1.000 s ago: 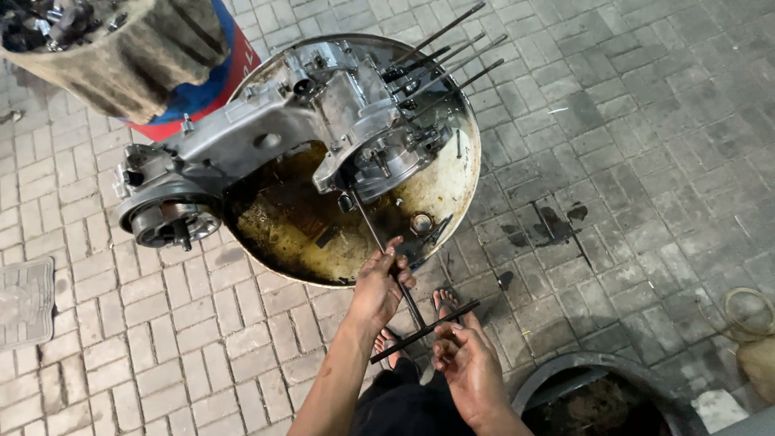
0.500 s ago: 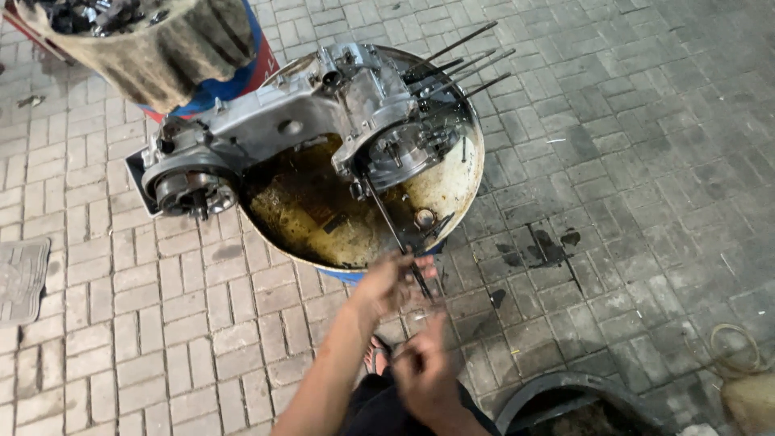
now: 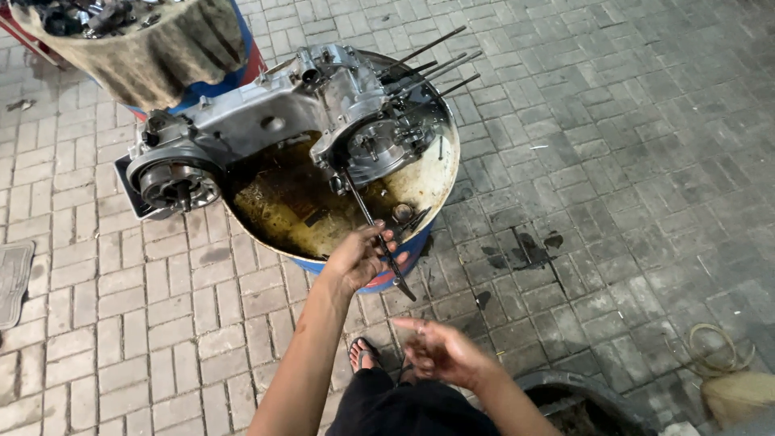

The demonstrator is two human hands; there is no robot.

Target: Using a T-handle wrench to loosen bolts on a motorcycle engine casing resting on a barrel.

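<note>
A grey metal engine casing [image 3: 274, 121] lies across a blue drum whose oily top [image 3: 278, 206] holds brown liquid. Several long studs [image 3: 428, 64] stick out of the casing's right end. My left hand [image 3: 359, 257] grips a long T-shaped wrench [image 3: 379, 242]. The wrench's shaft runs up to the casing near the round cover [image 3: 379, 149]. My right hand [image 3: 440, 351] hovers lower, apart from the wrench, palm up and fingers loosely spread, holding nothing. My foot in a sandal [image 3: 363, 353] shows below.
A second drum draped with a dirty cloth [image 3: 137, 48] stands at the top left. A dark round basin [image 3: 581, 404] sits at the bottom right, beside coiled wire [image 3: 714, 347]. Oil stains [image 3: 529, 246] mark the brick paving. A grey mat [image 3: 14, 278] lies at the left edge.
My right hand has let go of the wrench's cross handle and dropped back. My left hand stays on the wrench. The view has shifted, so the drum sits further left.
</note>
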